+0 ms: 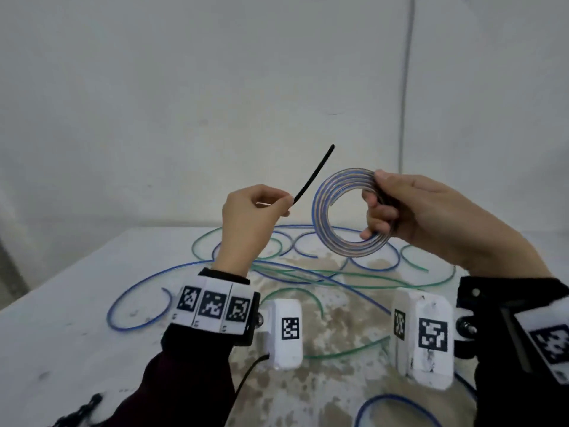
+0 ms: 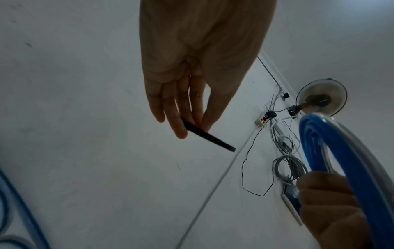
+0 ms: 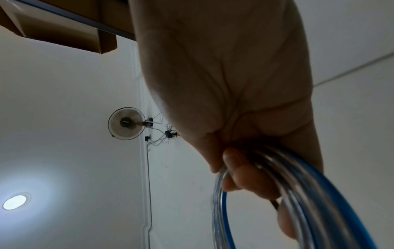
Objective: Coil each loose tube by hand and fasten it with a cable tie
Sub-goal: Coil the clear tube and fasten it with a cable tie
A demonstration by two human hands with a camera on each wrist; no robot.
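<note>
My right hand [image 1: 377, 208] grips a coiled tube [image 1: 326, 232] of clear and blue turns, held upright above the table; the coil's right side is hidden inside the fingers. In the right wrist view the same coil [image 3: 319, 193] runs under my curled fingers [image 3: 241, 175]. My left hand [image 1: 281, 201] pinches a black cable tie [image 1: 314, 174] between thumb and fingertips, its free end pointing up and to the right, a little left of the coil. The left wrist view shows the cable tie [image 2: 210, 135] pinched at one end and the coil [image 2: 341, 160] at the right.
Several loose blue tubes [image 1: 138, 291] and green tubes [image 1: 354, 349] lie tangled across the stained white table [image 1: 61, 334]. A blue loop [image 1: 397, 402] lies near the front edge. A white wall stands behind; black clips [image 1: 80, 411] lie at the front left.
</note>
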